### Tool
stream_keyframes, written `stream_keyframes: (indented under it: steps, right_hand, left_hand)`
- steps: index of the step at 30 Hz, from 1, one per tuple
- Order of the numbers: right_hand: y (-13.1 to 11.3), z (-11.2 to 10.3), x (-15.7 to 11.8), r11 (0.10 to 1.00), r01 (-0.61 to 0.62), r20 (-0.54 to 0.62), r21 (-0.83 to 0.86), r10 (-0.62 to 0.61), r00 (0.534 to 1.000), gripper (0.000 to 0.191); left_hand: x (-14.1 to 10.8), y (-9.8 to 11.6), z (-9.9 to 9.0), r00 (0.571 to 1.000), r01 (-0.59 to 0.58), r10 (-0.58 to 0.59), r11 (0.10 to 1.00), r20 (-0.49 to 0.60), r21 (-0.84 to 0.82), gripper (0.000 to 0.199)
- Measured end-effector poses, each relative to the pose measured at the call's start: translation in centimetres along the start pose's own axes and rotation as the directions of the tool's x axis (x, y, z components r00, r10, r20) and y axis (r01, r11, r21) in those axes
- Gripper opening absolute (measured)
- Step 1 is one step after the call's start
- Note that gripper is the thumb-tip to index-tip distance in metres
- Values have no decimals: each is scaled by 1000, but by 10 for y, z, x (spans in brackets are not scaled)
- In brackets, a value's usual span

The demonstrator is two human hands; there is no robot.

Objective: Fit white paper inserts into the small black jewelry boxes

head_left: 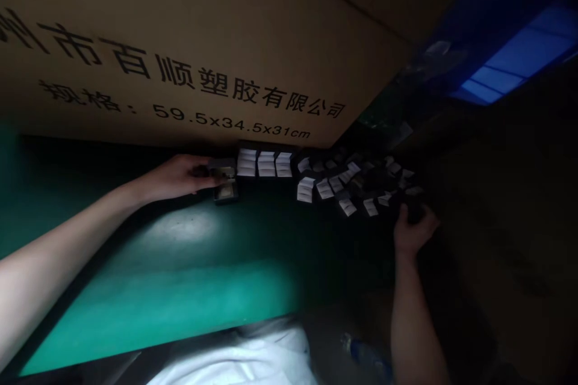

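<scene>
My left hand (180, 177) grips a small dark open box (225, 189) with a pale lining, like a ring box. It sits at the left end of a short row of dark boxes with white slotted inserts (266, 165). To the right lies a loose heap of similar small boxes (347, 207), several of them open and turned at odd angles. At the heap's right edge, my right hand (416, 228) is closed, with thumb and fingers curled around something dark. Shadow hides what that is.
Behind the boxes stands a large printed cardboard carton (189, 18). Everything rests on a green tabletop (203, 289). A blue bin (506, 54) is at the upper right, with clear plastic beside it. White cloth (244, 361) shows below the front edge, near a bottle-like blue item (368, 358).
</scene>
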State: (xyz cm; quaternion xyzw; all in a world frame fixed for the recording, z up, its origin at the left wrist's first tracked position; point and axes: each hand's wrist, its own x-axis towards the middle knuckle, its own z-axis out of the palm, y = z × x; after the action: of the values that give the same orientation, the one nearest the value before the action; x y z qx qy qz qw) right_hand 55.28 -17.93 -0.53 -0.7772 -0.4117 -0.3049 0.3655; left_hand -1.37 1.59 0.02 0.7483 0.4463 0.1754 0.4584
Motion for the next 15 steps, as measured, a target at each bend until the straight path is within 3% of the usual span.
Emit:
stream_keyframes:
  steps: [8,15]
  right_hand:
    - [-2,-5,-1,1000,9,-82,-7,-9,997,55]
    - [-7,-7,-3,1000,-7,-19,26,8,1000,51]
  left_hand:
    - [5,-7,1,1000,-7,7,1000,-18,24,68]
    - [6,-8,1,999,-34,34,999,-18,8,70]
